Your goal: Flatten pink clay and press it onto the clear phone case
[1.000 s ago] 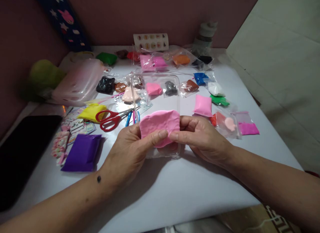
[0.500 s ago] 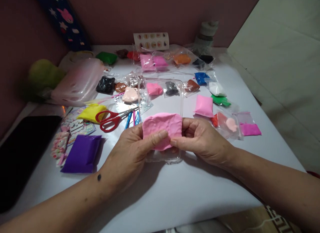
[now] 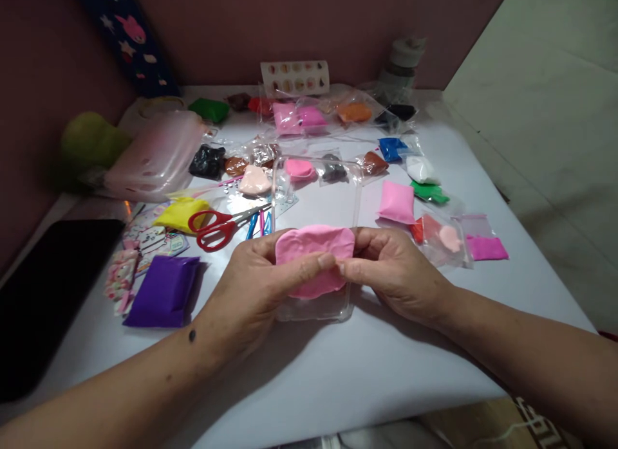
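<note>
Both my hands pinch one flat slab of pink clay [image 3: 313, 246] just above the white table [image 3: 367, 378]. My left hand [image 3: 255, 288] grips its left and lower edge, thumb laid across the front. My right hand [image 3: 393, 269] holds its right edge, thumb tip meeting the left thumb. Under the clay lies a clear plastic phone case [image 3: 316, 192], its near end hidden by my fingers.
Red-handled scissors [image 3: 217, 227], a yellow clay bag [image 3: 181, 212] and a purple clay bag [image 3: 164, 291] lie to the left. Several small clay bags in many colours fill the far half. A pink lidded box [image 3: 154, 156] and a black phone [image 3: 43, 288] sit far left.
The clay slab has been squeezed narrower and tipped flatter, and my thumbs have come together on its front. The view has shifted slightly.
</note>
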The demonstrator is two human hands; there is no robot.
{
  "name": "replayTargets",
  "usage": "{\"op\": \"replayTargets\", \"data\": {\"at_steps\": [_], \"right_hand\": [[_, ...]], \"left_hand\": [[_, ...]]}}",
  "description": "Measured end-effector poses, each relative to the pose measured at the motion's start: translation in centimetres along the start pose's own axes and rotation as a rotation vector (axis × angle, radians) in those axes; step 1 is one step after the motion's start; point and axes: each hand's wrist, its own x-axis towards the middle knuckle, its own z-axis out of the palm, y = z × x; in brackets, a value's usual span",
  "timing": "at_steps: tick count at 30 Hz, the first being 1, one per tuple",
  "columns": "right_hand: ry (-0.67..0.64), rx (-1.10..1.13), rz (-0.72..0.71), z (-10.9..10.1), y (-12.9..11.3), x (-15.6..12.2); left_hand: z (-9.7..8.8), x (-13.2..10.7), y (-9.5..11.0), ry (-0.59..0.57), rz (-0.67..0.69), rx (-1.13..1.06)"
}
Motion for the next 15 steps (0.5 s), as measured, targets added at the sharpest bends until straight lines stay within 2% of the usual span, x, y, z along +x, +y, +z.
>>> {"op": "replayTargets", "data": {"at_steps": [5,10,15], "right_hand": [[-0.01,-0.062,0.018,0.06,-0.05,-0.26],[-0.006,-0.009,0.008,-0.2,-0.04,-0.23],[0.02,-0.005,0.016,-0.26,0.08,-0.19]], "left_hand": [[-0.01,-0.12,0.04,0.02,-0.016,0.051],[-0.13,0.07,0.08,-0.018,0.014,-0.013],[-0.16,0.13,0.31,-0.028,-0.034,0.005]]}}
